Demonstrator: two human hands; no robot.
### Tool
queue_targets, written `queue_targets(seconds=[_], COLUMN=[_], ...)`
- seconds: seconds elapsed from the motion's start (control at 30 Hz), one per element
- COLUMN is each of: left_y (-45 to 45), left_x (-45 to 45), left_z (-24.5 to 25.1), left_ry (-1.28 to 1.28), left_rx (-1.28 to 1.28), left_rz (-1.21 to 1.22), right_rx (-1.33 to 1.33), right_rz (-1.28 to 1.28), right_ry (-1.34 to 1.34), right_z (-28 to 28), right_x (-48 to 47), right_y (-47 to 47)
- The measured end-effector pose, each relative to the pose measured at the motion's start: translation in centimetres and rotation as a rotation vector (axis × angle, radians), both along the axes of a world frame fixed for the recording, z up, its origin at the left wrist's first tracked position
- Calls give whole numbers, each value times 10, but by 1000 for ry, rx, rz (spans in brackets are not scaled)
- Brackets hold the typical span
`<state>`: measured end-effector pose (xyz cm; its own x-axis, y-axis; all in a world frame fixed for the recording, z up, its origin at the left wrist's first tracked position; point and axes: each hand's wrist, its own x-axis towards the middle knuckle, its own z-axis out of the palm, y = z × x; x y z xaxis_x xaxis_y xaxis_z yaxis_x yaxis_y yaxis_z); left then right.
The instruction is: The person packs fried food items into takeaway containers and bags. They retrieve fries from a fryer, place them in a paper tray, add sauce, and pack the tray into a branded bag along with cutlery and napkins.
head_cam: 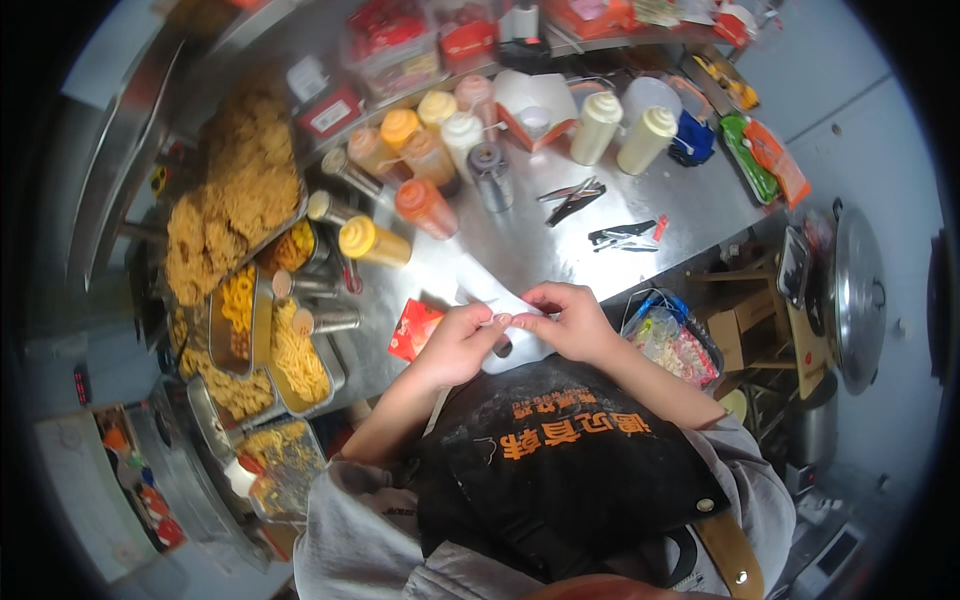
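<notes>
A long, thin white bag or sheet (pixel 487 281) stretches over the front of the steel table, a dark round hole in its near end. My left hand (pixel 463 341) pinches it near the middle between thumb and fingers. On its other side my right hand (pixel 568 321) grips it too, thumb close to the left thumb. The fingers partly hide the white material. A red printed packet (pixel 409 330) lies beside my left hand. Beyond my right hand rest two black and silver plier-type tools, perhaps staplers: one farther back (pixel 574 200), one nearer (pixel 626 236).
Squeeze bottles (pixel 375 242) and metal-bodied shakers (pixel 330 321) crowd the left of the steel table (pixel 525 244). Fried chicken (pixel 240 187) heaps in a tray, near a pan of fries (pixel 296 360). Pale bottles (pixel 647 141) stand behind the tools. A lined bin (pixel 671 345) sits at right.
</notes>
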<state>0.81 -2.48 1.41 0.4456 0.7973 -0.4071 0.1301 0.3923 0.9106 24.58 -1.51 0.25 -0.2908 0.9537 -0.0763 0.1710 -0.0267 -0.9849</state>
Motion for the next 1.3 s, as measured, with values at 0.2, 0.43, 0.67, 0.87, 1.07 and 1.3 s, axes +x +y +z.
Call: queue_targets(seconds=[0.2,0.43,0.67,0.87,1.07,1.3], left_y=[28,38,28,17,20,48], left_x=[42,87,97,77,17,-49], left_z=[22,26,36,33,11,-8], left_ry=[150,-52,403,318,80,935], left_rx=[157,178,462,465,218,540], left_rz=[118,214,145,66,386,408], right_rx=[46,153,-157,-132,212,45], right_rz=[-122,-273,-43,-9,-67,-241], right_ry=[-62,174,196,2,-267,-1091], right_z=[13,13,18,29,19,12], right_x=[43,58,73,57,47,66], right_y=[4,14,12,8,2,41])
